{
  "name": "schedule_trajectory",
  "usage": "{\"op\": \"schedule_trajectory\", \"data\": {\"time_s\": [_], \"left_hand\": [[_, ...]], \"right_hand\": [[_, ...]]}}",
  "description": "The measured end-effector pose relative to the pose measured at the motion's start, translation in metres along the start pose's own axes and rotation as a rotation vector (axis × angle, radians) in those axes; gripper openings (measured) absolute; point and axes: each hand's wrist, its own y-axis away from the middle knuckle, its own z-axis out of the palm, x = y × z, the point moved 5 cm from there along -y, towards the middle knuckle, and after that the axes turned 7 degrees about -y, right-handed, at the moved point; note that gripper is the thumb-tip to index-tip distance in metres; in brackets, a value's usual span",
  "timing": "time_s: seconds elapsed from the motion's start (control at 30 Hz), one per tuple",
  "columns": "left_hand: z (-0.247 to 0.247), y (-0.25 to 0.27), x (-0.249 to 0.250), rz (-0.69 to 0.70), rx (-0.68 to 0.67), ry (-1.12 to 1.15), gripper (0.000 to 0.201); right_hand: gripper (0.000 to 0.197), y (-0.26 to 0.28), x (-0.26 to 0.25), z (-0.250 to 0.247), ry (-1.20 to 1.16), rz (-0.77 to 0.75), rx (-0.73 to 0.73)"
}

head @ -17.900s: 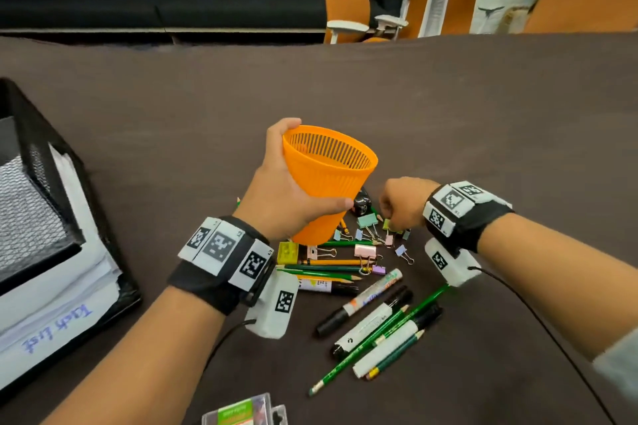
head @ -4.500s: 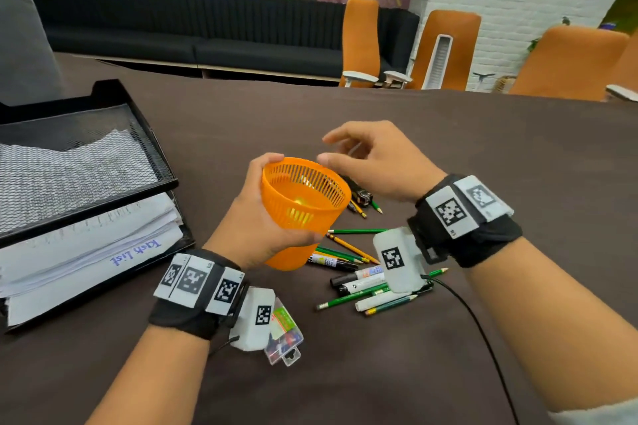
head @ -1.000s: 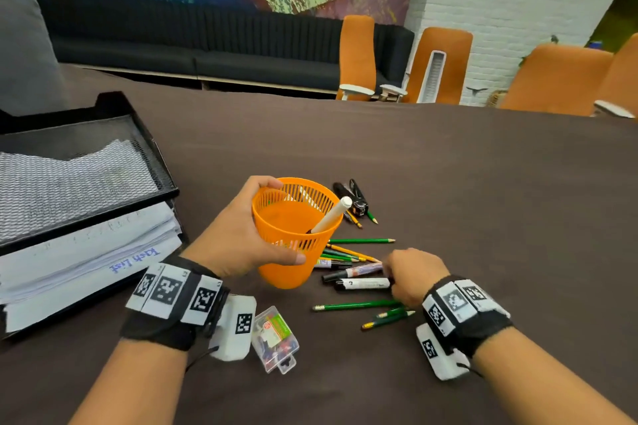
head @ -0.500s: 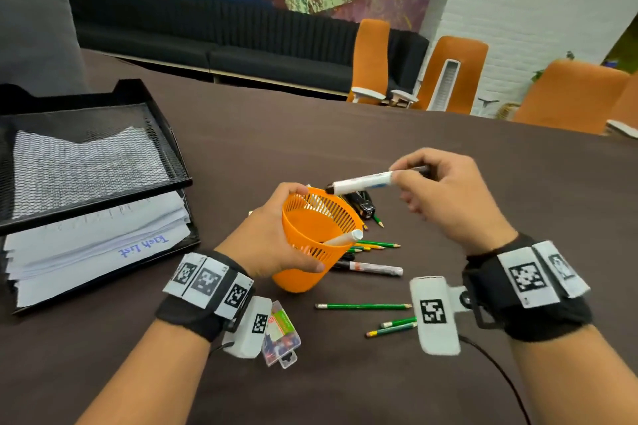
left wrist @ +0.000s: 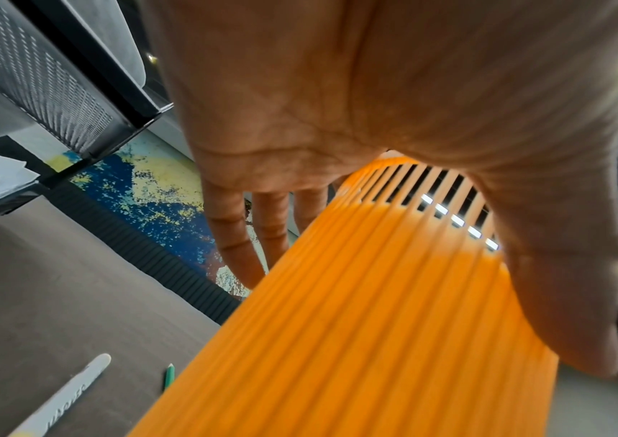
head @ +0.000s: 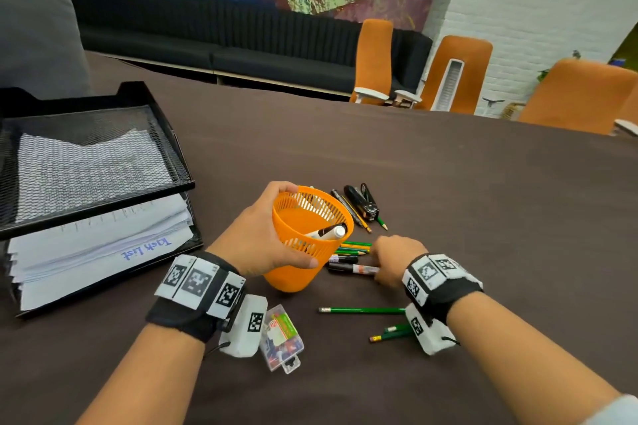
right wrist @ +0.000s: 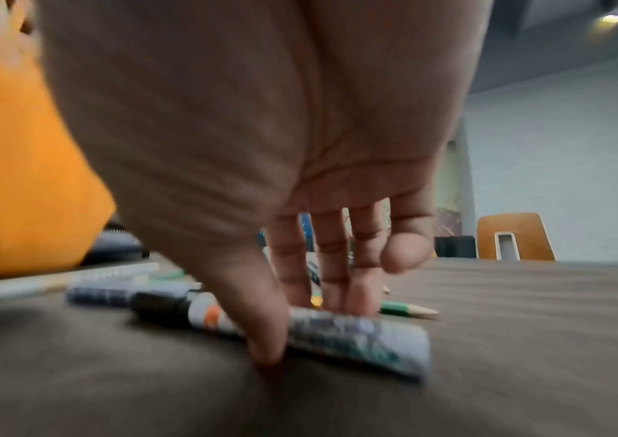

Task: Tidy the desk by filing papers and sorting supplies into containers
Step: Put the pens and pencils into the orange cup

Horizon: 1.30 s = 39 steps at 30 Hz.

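My left hand (head: pixel 266 238) grips the orange mesh cup (head: pixel 303 269) round its side and holds it slightly tilted on the brown table; the left wrist view shows the palm against the cup (left wrist: pixel 356 325). Two markers (head: pixel 326 231) lean inside it. Just right of the cup, my right hand (head: pixel 383 262) is down on the table. Its thumb and fingers pinch a black-capped marker (head: pixel 348 268) that still lies flat, seen close in the right wrist view as the marker (right wrist: pixel 356 334). More markers and green and yellow pencils (head: pixel 352 247) lie between cup and hand.
A black mesh paper tray (head: pixel 103 190) with stacked sheets stands at the left. A black stapler (head: pixel 362 203) and pencils lie behind the cup. Green pencils (head: pixel 360 310) and a clear plastic box (head: pixel 281 338) lie near my wrists. Orange chairs stand beyond the table's far edge.
The marker my right hand held above the cup now sits inside it. That hand has dropped to the table and taken hold of another marker. The left hand still grips the cup.
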Motion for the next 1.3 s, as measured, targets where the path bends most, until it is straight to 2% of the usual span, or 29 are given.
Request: {"op": "schedule_trajectory", "data": {"time_s": [0.1,0.17,0.27,0.37,0.43,0.57,0.67,0.77,0.87,0.93,1.0,1.1,1.17,1.3], "left_hand": [[0.001,0.000,-0.002,-0.014,-0.002,-0.005,0.103],[0.002,0.001,-0.004,-0.027,-0.006,-0.009,0.103],[0.004,0.001,-0.005,-0.042,-0.020,-0.025,0.104],[0.005,0.001,-0.002,-0.027,-0.026,-0.025,0.105],[0.006,0.003,0.003,-0.002,-0.029,-0.004,0.105],[0.012,0.005,0.015,0.061,-0.049,0.022,0.113],[0.017,0.006,0.023,0.103,-0.085,0.021,0.119],[0.014,0.008,0.024,0.121,-0.104,0.043,0.119],[-0.004,0.007,0.014,0.083,-0.035,0.071,0.120],[-0.019,0.005,0.003,0.040,0.043,0.057,0.121],[-0.032,0.005,-0.008,0.004,0.112,0.056,0.120],[-0.049,0.009,-0.021,-0.034,0.184,0.064,0.120],[-0.057,0.011,-0.027,-0.047,0.207,0.074,0.121],[-0.063,0.011,-0.032,-0.055,0.230,0.097,0.121]], "right_hand": [[0.027,0.001,0.004,0.004,0.080,0.023,0.016],[0.012,0.004,0.013,-0.001,-0.036,0.037,0.048],[0.007,0.016,0.034,-0.016,-0.406,0.021,0.200],[0.009,0.052,0.043,-0.039,-0.878,-0.090,0.501],[0.012,0.083,0.034,-0.052,-1.127,-0.184,0.610],[0.014,0.118,0.008,-0.078,-1.188,-0.380,0.713],[0.015,0.119,-0.006,-0.076,-1.224,-0.385,0.685],[0.018,0.116,-0.016,-0.069,-1.379,-0.401,0.671],[0.014,0.111,-0.018,-0.070,-1.443,-0.388,0.743],[0.007,0.097,-0.020,-0.064,-1.431,-0.349,0.715],[0.008,0.073,-0.027,-0.049,-1.301,-0.284,0.633],[0.004,0.028,-0.048,-0.018,-0.841,-0.219,0.425],[0.017,0.008,-0.061,-0.001,-0.489,-0.163,0.283],[0.026,-0.004,-0.081,0.000,-0.136,-0.202,0.181]]}}
